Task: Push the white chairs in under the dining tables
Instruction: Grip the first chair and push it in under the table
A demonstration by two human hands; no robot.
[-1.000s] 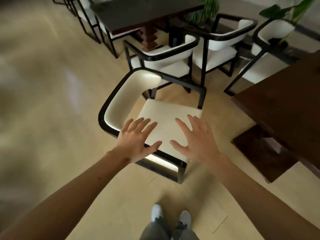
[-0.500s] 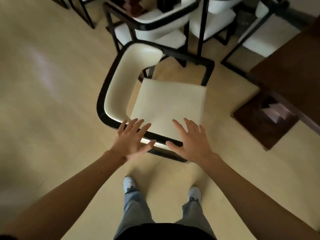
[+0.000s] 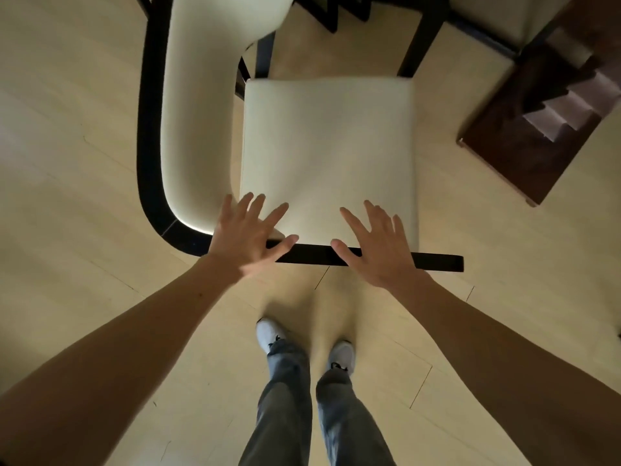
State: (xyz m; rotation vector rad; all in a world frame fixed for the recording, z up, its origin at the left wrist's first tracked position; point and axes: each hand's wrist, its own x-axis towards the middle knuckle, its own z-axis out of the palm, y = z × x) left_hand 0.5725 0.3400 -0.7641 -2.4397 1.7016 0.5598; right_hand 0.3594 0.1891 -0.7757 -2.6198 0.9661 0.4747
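Observation:
A white chair [image 3: 322, 142] with a cream seat, a curved cream back on its left and a black frame stands right below me on the pale floor. My left hand [image 3: 248, 230] hovers with spread fingers over the black armrest bar [image 3: 433, 262] at the chair's near side, close to the back's corner. My right hand [image 3: 373, 243] is spread over the same bar further right. Neither hand grips anything. The dark wooden base of a dining table [image 3: 534, 129] sits to the chair's right.
Another white chair's seat [image 3: 487, 15] and black legs show at the top edge. My feet in white shoes [image 3: 268, 334] stand just behind the chair. Pale wood floor extends to the left.
The view has tilted down and closer, so the chair now fills the frame. Both hands stay spread above the near armrest bar, lower and nearer to it.

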